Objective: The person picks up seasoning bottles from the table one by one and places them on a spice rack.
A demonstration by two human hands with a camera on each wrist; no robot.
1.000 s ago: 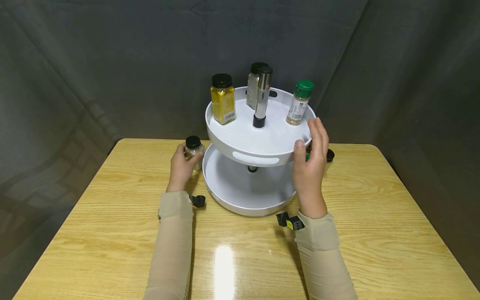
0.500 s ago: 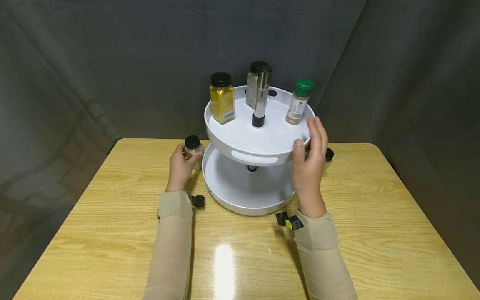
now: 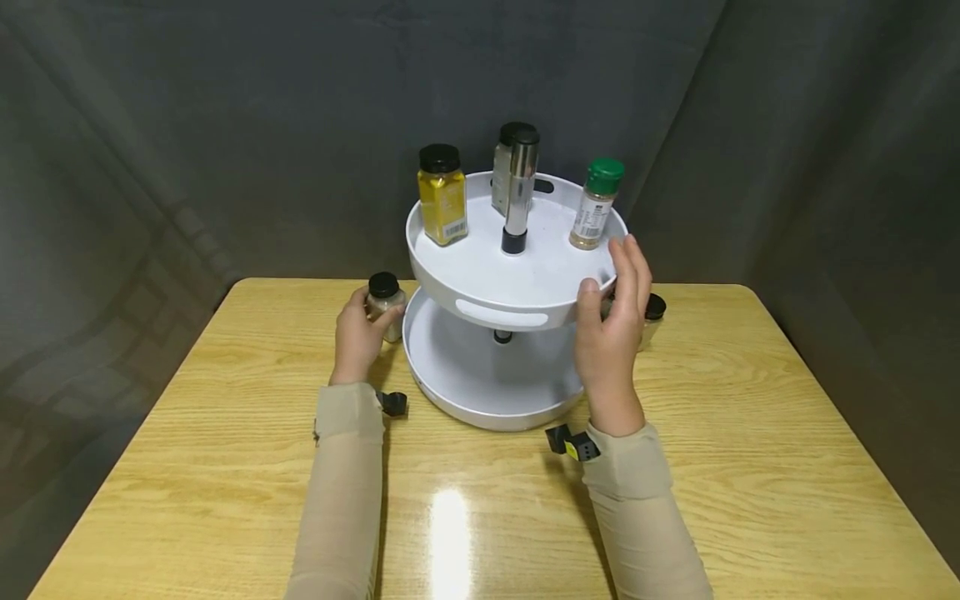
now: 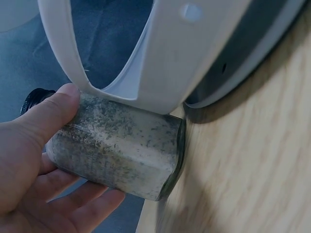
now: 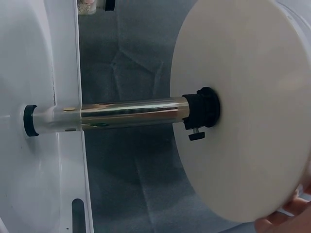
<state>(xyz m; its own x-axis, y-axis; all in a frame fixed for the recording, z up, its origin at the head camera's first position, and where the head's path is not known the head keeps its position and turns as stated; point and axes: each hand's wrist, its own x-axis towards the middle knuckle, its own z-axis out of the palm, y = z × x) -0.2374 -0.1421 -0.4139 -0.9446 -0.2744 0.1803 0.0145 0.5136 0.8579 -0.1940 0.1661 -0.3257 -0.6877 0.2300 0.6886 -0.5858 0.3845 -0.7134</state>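
Observation:
My left hand (image 3: 362, 333) holds a spice jar (image 3: 390, 310) with a black lid, just left of the white two-tier turntable's lower tray (image 3: 431, 387). Up close in the left wrist view, thumb and fingers surround that glass jar (image 4: 116, 143), filled with pale, dark-flecked seasoning; its base is near the table. Whether it touches the table cannot be told. My right hand (image 3: 615, 342) rests against the right front rim of the upper tray (image 3: 450, 287), fingers fairly straight, thumb apart. In the right wrist view its fingertips (image 5: 291, 208) appear at the upper tray's edge.
On the upper tray stand a yellow jar (image 3: 442, 200), a pale black-lidded jar (image 3: 501, 179) and a green-capped shaker (image 3: 592, 212), around the metal centre post (image 3: 517, 196). Another black-lidded jar (image 3: 651, 317) stands behind my right hand. Dark cloth (image 3: 315, 150) hangs behind the table.
My right hand has shifted slightly left, and the upper tray's front handle slot has moved a little left too. The left hand keeps its hold on the spice jar.

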